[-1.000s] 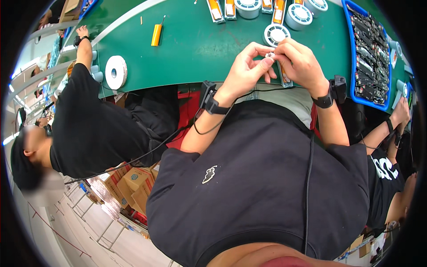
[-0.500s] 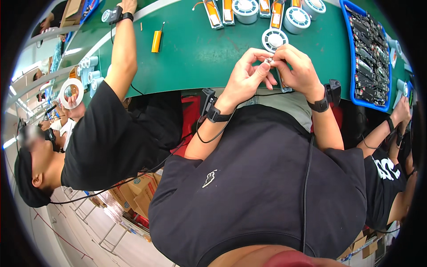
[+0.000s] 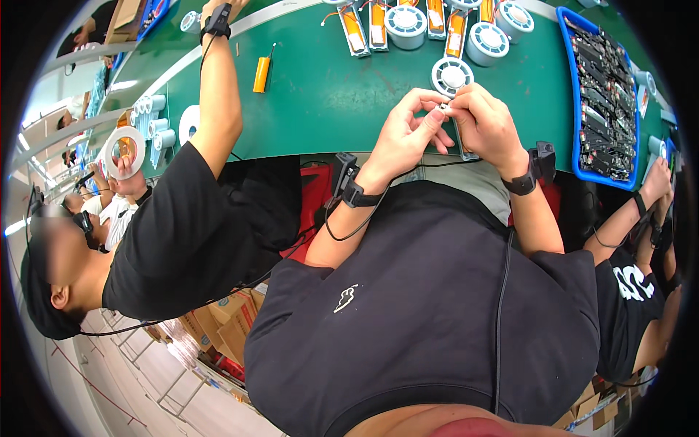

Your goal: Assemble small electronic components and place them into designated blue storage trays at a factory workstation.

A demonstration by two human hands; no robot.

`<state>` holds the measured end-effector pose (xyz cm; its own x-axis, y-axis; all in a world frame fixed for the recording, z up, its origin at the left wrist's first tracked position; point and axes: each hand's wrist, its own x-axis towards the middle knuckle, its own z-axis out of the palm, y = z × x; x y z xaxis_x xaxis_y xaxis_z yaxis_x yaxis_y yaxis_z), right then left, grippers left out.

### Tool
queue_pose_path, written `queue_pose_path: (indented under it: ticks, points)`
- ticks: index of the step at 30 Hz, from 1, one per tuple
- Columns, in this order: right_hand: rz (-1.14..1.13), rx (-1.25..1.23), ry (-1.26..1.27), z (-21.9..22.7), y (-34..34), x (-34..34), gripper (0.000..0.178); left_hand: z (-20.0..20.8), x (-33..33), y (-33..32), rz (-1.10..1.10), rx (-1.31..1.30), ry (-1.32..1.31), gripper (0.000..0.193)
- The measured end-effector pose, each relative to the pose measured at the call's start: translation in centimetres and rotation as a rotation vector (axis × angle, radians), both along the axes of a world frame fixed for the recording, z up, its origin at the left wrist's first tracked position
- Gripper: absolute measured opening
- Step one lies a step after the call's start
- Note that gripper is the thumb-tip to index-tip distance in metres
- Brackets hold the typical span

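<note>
Both my hands meet just below a pale grey fan-like unit with a round slotted head (image 3: 451, 75) at the table's near edge. Between the fingertips is a small white part (image 3: 443, 108), perhaps a wire connector; it is too small to make out fully. My left hand (image 3: 408, 131) pinches it between thumb and forefinger, the other fingers curled. Closed on the part from the other side, my right hand (image 3: 484, 124) partly covers it. The long narrow body (image 3: 467, 151) of the unit shows below and between my hands, its middle hidden by them.
Similar round-headed units (image 3: 405, 27) with orange battery packs (image 3: 456, 35) lie at the back. A loose orange battery (image 3: 261, 73) lies to the left. On the right stands a blue tray (image 3: 577, 109) of dark circuit boards. A co-worker's arm (image 3: 220, 102) reaches over the green table (image 3: 328, 95).
My hands stay together on the small white part, with only slight finger movement. The scene sits a little lower in the picture. At the left, the co-worker's raised arm has shifted right.
</note>
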<state>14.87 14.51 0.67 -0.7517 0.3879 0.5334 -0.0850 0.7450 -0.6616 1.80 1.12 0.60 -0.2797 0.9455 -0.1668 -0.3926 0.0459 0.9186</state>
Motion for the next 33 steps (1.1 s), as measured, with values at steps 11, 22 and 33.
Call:
queue_pose_path:
  ticks: [11, 22, 33]
  points:
    - [-0.056, 0.026, 0.103, -0.5, 0.6, 0.0, 0.015, 0.2, 0.7, 0.8, 0.043, 0.043, 0.258, 0.021]
    - [-0.063, -0.067, 0.077, -0.3, 0.1, 0.4, 0.015, 0.3, 1.7, 0.9, 0.095, 0.02, 0.046, 0.022]
    - [0.013, 0.179, -0.114, 1.3, 1.0, 0.2, 0.016, 0.1, 0.6, 0.8, 0.041, -0.008, 0.335, 0.02]
